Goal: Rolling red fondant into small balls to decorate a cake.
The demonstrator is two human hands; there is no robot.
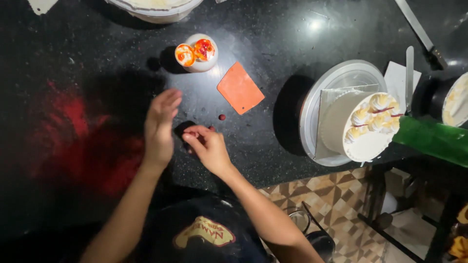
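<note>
Progress, by look of it: early. One small red ball [222, 117] lies finished on black counter [292, 34], just beyond right hand [208, 148]; white cake [363, 126] on turntable, well off to right, shows cream swirls but no red balls. Right hand: fingertips pinched on small red piece [194, 133]. Left hand [160, 127]: open, fingers together, edge-on, just beside piece, holding nothing. Orange scraper [240, 87] and colour pots [196, 52] lie beyond hands.
</note>
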